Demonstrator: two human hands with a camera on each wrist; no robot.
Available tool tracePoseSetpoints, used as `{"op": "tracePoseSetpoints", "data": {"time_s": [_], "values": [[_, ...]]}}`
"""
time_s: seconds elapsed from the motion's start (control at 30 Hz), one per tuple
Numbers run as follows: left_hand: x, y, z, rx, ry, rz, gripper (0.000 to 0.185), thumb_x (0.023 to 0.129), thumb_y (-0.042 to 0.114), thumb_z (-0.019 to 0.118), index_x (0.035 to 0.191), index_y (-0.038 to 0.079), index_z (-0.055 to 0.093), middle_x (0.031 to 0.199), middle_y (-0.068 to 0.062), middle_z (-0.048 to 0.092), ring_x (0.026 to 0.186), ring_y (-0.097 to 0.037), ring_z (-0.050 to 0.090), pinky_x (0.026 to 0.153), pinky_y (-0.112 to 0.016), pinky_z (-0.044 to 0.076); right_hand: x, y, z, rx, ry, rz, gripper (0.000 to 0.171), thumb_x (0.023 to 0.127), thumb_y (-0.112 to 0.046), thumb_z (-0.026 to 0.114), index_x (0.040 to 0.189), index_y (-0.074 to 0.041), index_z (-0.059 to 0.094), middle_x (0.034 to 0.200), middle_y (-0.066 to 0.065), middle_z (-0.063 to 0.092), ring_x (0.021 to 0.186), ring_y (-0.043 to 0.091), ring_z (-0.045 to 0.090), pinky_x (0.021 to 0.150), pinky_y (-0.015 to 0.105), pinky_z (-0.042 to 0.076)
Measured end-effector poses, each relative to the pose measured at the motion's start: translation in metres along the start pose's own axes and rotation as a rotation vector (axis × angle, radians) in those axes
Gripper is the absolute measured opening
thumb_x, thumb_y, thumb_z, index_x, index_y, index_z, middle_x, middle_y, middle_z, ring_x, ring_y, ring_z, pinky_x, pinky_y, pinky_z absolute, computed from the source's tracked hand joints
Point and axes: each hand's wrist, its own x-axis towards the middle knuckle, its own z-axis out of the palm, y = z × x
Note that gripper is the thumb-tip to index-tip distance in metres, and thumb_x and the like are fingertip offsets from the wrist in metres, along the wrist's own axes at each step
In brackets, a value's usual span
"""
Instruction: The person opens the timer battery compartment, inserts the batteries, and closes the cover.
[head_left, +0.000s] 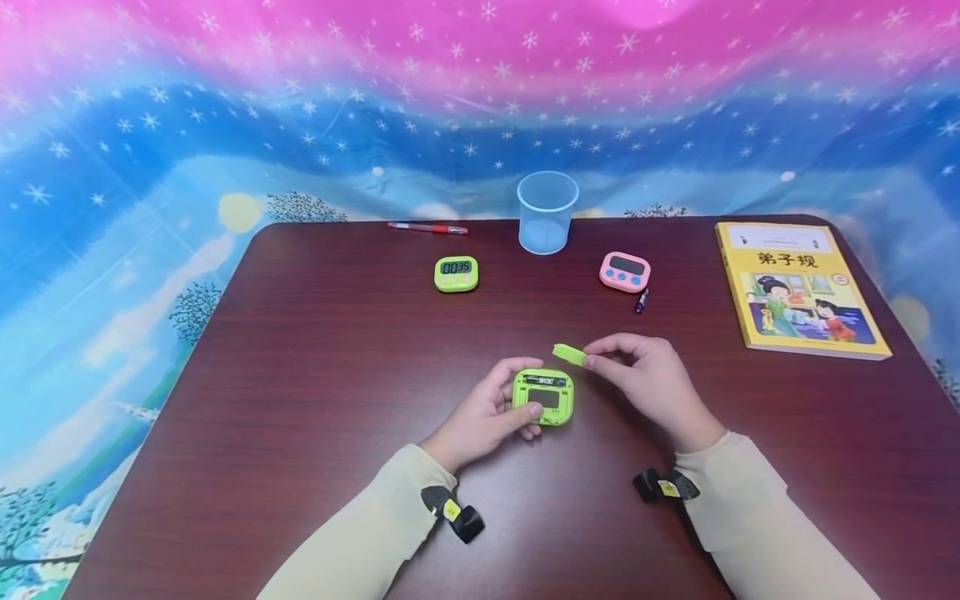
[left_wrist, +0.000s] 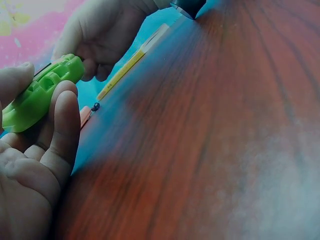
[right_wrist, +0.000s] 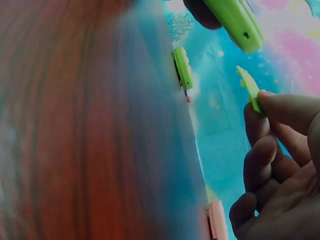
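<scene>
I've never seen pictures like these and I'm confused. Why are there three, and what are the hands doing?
No machine here, just a person at a brown table wearing three small cameras. The big picture comes from a camera on the head, looking down at both hands. The other two come from cameras strapped to each wrist, so they look sideways and very close.

The left hand holds a green timer with its back facing up. The right hand pinches a small green cover just above it, apart from the timer.

Farther back on the table lie another green timer, a pink timer, a red pen, a clear cup, a yellow book, and a tiny dark thing too small to tell.
</scene>
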Motion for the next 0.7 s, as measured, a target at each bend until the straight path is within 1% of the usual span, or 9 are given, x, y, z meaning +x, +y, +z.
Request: {"op": "tracePoseSetpoints", "data": {"time_s": [0.13, 0.3, 0.43, 0.53, 0.7], "values": [[0.001, 0.000, 0.000, 0.006, 0.002, -0.002, 0.055, 0.097, -0.001, 0.062, 0.147, 0.005, 0.037, 0.112, -0.028, 0.067, 0.075, -0.026, 0.068, 0.068, -0.040, 0.062, -0.004, -0.008, 0.000, 0.039, -0.005, -0.014, 0.013, 0.091, -0.022, 0.076, 0.103, -0.017, 0.078, 0.092, -0.002, 0.074, 0.082, 0.021, 0.059, 0.065, 0.026, 0.049], [0.001, 0.000, 0.000, 0.016, 0.009, -0.022, 0.054, 0.097, 0.000, 0.062, 0.146, 0.010, 0.040, 0.110, -0.025, 0.069, 0.074, -0.023, 0.068, 0.068, -0.039, 0.062, -0.011, -0.019, 0.002, 0.086, -0.030, -0.065, 0.011, 0.090, -0.019, 0.077, 0.101, -0.019, 0.077, 0.089, -0.005, 0.073, 0.076, 0.020, 0.058, 0.061, 0.026, 0.049], [0.000, 0.000, 0.000, 0.029, 0.013, -0.030, 0.055, 0.097, 0.000, 0.063, 0.146, 0.010, 0.039, 0.108, -0.025, 0.069, 0.074, -0.022, 0.068, 0.068, -0.038, 0.062, -0.015, -0.026, 0.005, 0.091, -0.057, -0.096, 0.011, 0.090, -0.018, 0.078, 0.101, -0.020, 0.077, 0.088, -0.006, 0.073, 0.074, 0.020, 0.058, 0.061, 0.026, 0.048], [0.000, -0.001, 0.000, 0.031, 0.003, -0.014, 0.054, 0.097, 0.000, 0.063, 0.145, 0.008, 0.039, 0.110, -0.027, 0.068, 0.075, -0.024, 0.068, 0.068, -0.039, 0.062, -0.016, -0.028, 0.008, 0.080, -0.071, -0.104, 0.011, 0.090, -0.017, 0.078, 0.100, -0.021, 0.078, 0.089, -0.007, 0.072, 0.076, 0.018, 0.059, 0.062, 0.026, 0.049], [0.000, 0.000, 0.000, 0.027, -0.010, 0.007, 0.054, 0.097, 0.000, 0.063, 0.145, 0.007, 0.040, 0.113, -0.028, 0.067, 0.076, -0.026, 0.068, 0.067, -0.037, 0.062, -0.014, -0.024, 0.014, 0.058, -0.062, -0.130, 0.011, 0.089, -0.015, 0.078, 0.098, -0.021, 0.078, 0.090, -0.009, 0.071, 0.082, 0.014, 0.060, 0.069, 0.025, 0.050]]}}
